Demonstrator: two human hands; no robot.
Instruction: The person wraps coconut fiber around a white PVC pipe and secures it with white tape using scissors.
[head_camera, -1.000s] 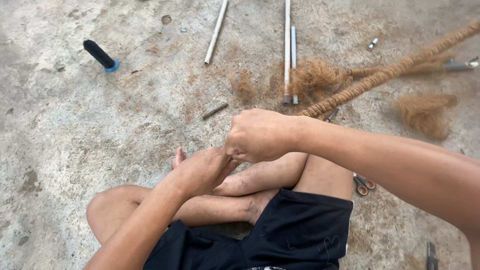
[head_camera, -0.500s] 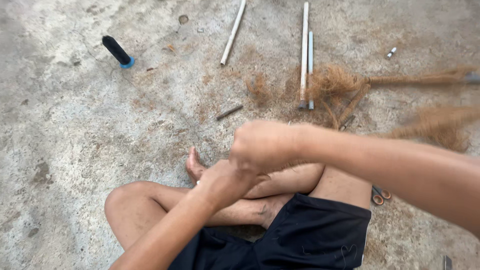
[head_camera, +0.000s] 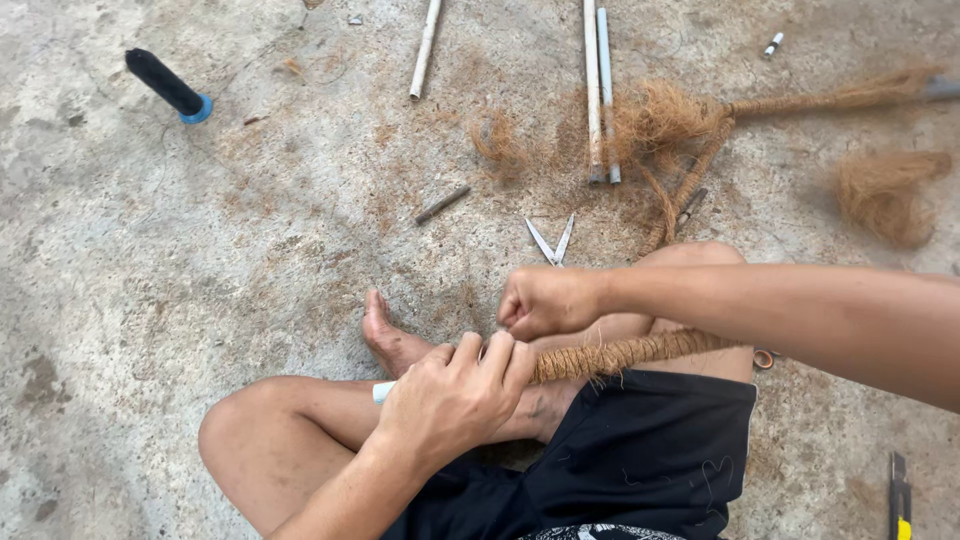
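Observation:
I sit cross-legged on a concrete floor. My left hand (head_camera: 455, 390) is wrapped around the near end of a stick bound in brown coir fibre (head_camera: 625, 353), which lies across my legs. A white pipe end (head_camera: 384, 392) sticks out past that hand. My right hand (head_camera: 545, 300) is closed in a fist just above the bound stick, fingertips pinched together. Nothing shows in the fist. The bound stick passes under my right forearm toward my right knee.
Open scissors (head_camera: 552, 240) lie on the floor just beyond my right hand. Farther off are thin white pipes (head_camera: 598, 90), another pipe (head_camera: 425, 45), a fibre-bound rod (head_camera: 800, 100), loose coir clumps (head_camera: 885, 195), a black spool (head_camera: 165, 83), a small metal rod (head_camera: 440, 205) and a knife (head_camera: 898, 495).
My right hand has dropped from a raised position to just above the bound stick. The bound stick now shows across my legs in my left hand, and the scissors have come into sight.

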